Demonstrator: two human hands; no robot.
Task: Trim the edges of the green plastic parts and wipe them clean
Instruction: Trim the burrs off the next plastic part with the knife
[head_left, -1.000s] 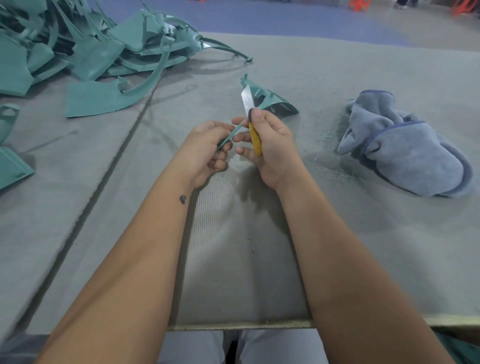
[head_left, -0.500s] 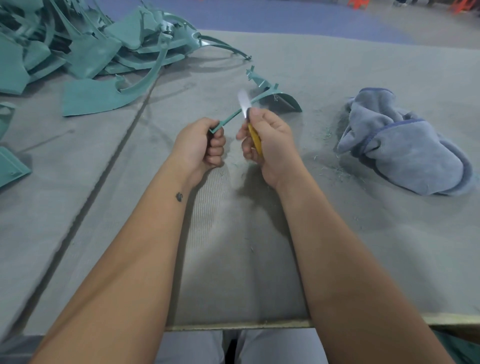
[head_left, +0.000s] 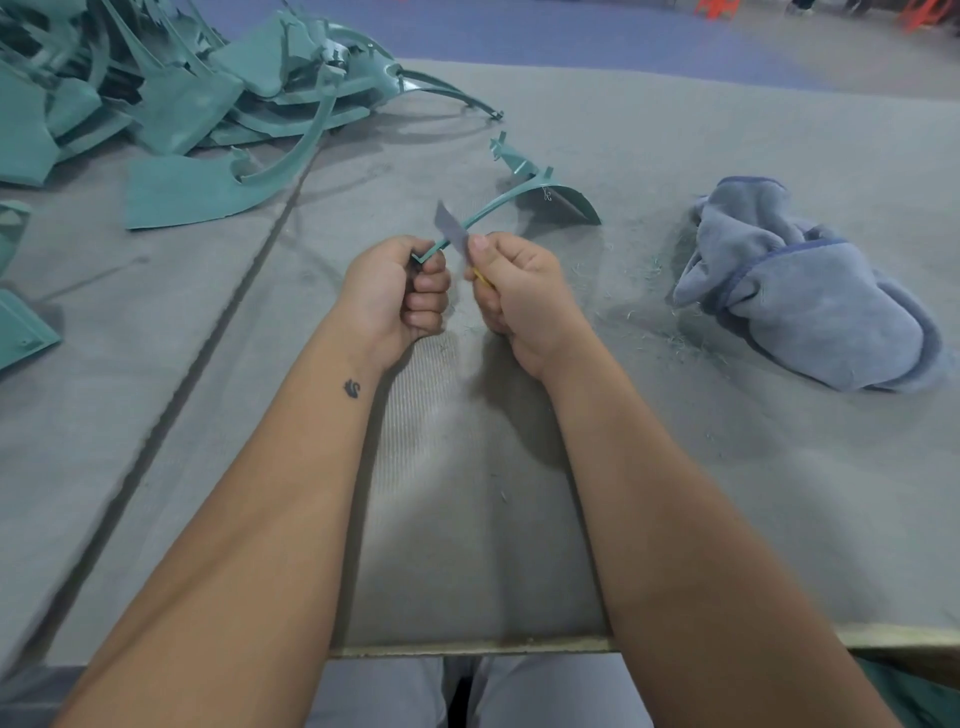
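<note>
Left hand (head_left: 395, 291) fisted round near end of green plastic part (head_left: 519, 200), just left of blue cloth (head_left: 810, 296). Right hand (head_left: 519, 283) grips yellow-handled knife (head_left: 453, 231), blade on thin strip. Risk: blade slipping off, nicking left knuckles.

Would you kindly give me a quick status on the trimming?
Left hand grips green part by its thin end. Right hand holds knife, blade against the strip. Cloth lies aside, untouched. Nothing in the way.
</note>
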